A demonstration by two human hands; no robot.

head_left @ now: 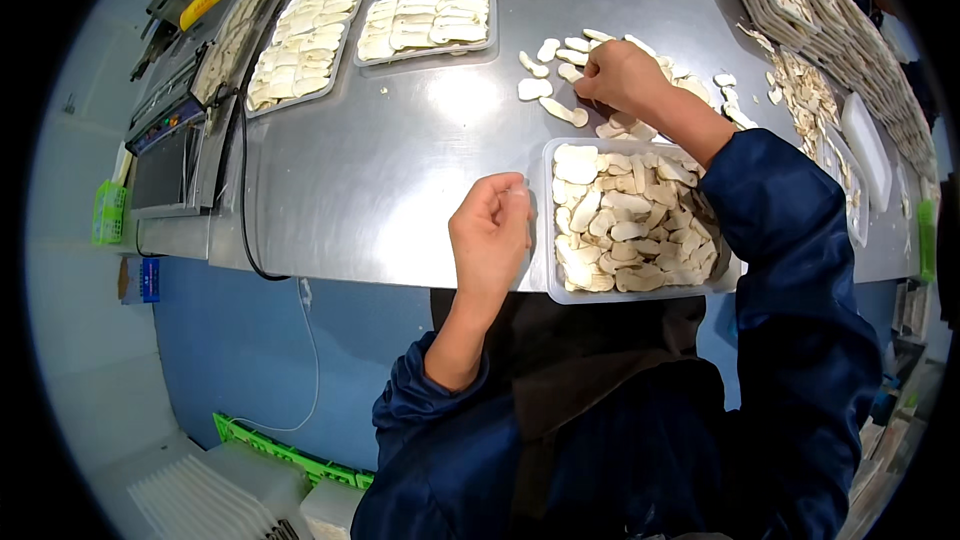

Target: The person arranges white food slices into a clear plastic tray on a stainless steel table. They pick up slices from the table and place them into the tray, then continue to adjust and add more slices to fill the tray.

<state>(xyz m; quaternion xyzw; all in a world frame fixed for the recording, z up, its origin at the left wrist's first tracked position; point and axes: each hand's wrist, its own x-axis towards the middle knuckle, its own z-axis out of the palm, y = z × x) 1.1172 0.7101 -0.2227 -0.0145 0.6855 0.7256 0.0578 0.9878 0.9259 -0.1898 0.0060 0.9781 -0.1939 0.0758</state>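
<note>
A clear plastic tray (pixel 549 230) stands at the table's near edge, filled with pale sliced mushrooms (pixel 628 215). Just left of its rim, my left hand (pixel 490 235) hovers with curled fingers and thumb drawn in; nothing shows in it. Beyond the tray, my right hand (pixel 625 77) reaches down among loose mushroom slices (pixel 534 89) scattered on the metal table. Its fingers are bunched together at the slices, and whatever lies between the fingertips is hidden. My right forearm covers the tray's far right corner.
Trays of neatly rowed slices (pixel 428 18) stand at the far left. Beside them are a scale (pixel 168 172) and a black cable (pixel 243 190). Stacked trays (pixel 835 25), mushroom scraps (pixel 800 90) and a white container (pixel 866 148) occupy the right. A green crate (pixel 285 455) is below the table.
</note>
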